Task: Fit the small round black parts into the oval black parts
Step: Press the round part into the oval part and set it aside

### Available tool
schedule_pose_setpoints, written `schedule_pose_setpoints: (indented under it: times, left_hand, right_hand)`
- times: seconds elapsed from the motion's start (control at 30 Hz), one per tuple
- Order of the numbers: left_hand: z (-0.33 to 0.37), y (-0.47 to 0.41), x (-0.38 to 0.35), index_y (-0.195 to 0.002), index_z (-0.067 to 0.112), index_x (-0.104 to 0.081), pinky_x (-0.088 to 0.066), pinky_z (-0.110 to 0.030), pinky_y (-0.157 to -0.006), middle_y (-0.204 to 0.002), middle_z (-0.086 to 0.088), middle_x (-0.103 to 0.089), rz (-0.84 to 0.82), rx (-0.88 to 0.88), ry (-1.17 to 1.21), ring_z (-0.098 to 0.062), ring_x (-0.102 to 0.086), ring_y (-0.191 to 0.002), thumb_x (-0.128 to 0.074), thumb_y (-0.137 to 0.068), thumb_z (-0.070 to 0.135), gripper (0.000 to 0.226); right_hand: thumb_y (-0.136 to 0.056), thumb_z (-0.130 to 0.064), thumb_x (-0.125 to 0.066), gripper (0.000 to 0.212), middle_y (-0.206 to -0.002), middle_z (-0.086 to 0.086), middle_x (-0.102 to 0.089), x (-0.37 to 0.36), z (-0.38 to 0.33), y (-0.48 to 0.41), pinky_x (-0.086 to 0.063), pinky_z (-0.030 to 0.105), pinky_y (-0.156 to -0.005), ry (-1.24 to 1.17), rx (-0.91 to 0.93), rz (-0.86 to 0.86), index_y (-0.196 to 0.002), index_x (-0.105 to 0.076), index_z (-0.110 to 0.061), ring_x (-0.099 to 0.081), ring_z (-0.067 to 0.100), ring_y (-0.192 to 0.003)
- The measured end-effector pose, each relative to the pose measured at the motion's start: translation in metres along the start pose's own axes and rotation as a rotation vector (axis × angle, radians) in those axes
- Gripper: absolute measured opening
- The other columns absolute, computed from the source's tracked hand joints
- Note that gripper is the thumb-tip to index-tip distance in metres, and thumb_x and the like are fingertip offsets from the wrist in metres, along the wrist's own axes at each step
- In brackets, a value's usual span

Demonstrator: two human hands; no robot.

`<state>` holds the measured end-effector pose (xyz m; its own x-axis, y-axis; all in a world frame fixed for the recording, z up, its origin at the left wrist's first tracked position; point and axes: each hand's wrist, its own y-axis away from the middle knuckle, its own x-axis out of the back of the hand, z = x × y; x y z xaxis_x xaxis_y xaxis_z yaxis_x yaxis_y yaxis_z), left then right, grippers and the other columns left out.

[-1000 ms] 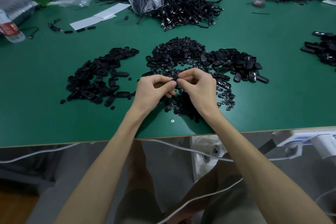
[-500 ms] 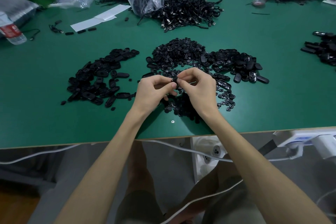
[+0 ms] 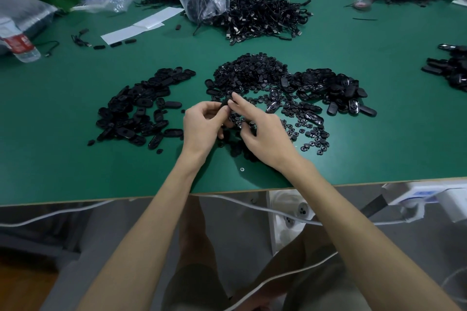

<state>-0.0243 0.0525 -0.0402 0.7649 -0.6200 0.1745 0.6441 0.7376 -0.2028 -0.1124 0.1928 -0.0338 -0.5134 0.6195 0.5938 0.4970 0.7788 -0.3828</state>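
Head view: The left hand [image 3: 202, 122] is above the middle of the green surface [image 3: 63, 159], toward its near edge. Its fingers [image 3: 217, 111] are curled and pinch one oval black part [image 3: 225, 102]. The right hand [image 3: 262, 131] sets an extended forefinger tip against the same part; whether its thumb also grips cannot be determined. Directly beyond the hands lies the heap of small round black parts [image 3: 250, 73], which spreads toward the near edge beneath the right hand. One pile of oval parts [image 3: 144, 106] lies toward the left edge and another oval pile [image 3: 331, 88] toward the right edge. A cable heap [image 3: 262, 17] lies near the far edge.
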Motion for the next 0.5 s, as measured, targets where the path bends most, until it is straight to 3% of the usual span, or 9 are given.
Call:
schedule_pose_setpoints:
  times: [0.13,0.27,0.37,0.5]
  left_hand:
    - [0.001,-0.001,0.0,-0.101,0.004,-0.072,-0.046,-0.029,-0.047,-0.068,-0.007,-0.074,0.005,-0.004,0.009,-0.026,-0.06,-0.055,-0.07,-0.099,0.016,0.013]
    - [0.003,0.002,-0.001,-0.099,0.004,-0.072,-0.041,-0.019,-0.045,-0.065,-0.007,-0.072,-0.084,-0.034,0.004,-0.011,-0.056,-0.048,-0.072,-0.097,0.015,0.012]
    - [0.005,0.004,-0.003,-0.099,0.001,-0.072,-0.042,-0.012,-0.051,-0.068,-0.006,-0.072,-0.15,-0.073,-0.035,-0.005,-0.06,-0.05,-0.075,-0.095,0.014,0.014]
    - [0.007,0.004,-0.003,-0.099,0.0,-0.073,-0.05,-0.018,-0.062,-0.072,-0.002,-0.073,-0.185,-0.085,-0.05,-0.01,-0.067,-0.059,-0.076,-0.094,0.012,0.013]
  right_hand:
    - [-0.094,0.002,-0.052,0.059,-0.138,-0.013,-0.066,0.002,-0.002,-0.002,-0.044,0.008,-0.081,-0.079,-0.003,0.094,-0.149,-0.051,-0.018,-0.065,-0.002,-0.102]
    - [-0.098,-0.001,-0.058,0.041,-0.125,0.0,-0.068,0.006,-0.004,-0.002,-0.055,0.029,-0.095,-0.186,-0.062,0.246,-0.137,-0.06,-0.012,-0.065,0.009,-0.112]
    - [-0.099,-0.009,-0.065,0.029,-0.117,0.0,-0.069,0.01,-0.002,-0.004,-0.055,0.025,-0.087,-0.209,-0.131,0.286,-0.127,-0.068,-0.011,-0.065,0.006,-0.105]
    - [-0.098,-0.013,-0.069,0.011,-0.094,-0.009,-0.071,0.01,0.0,-0.006,-0.048,0.014,-0.077,-0.215,-0.185,0.245,-0.108,-0.073,-0.012,-0.064,-0.002,-0.086]
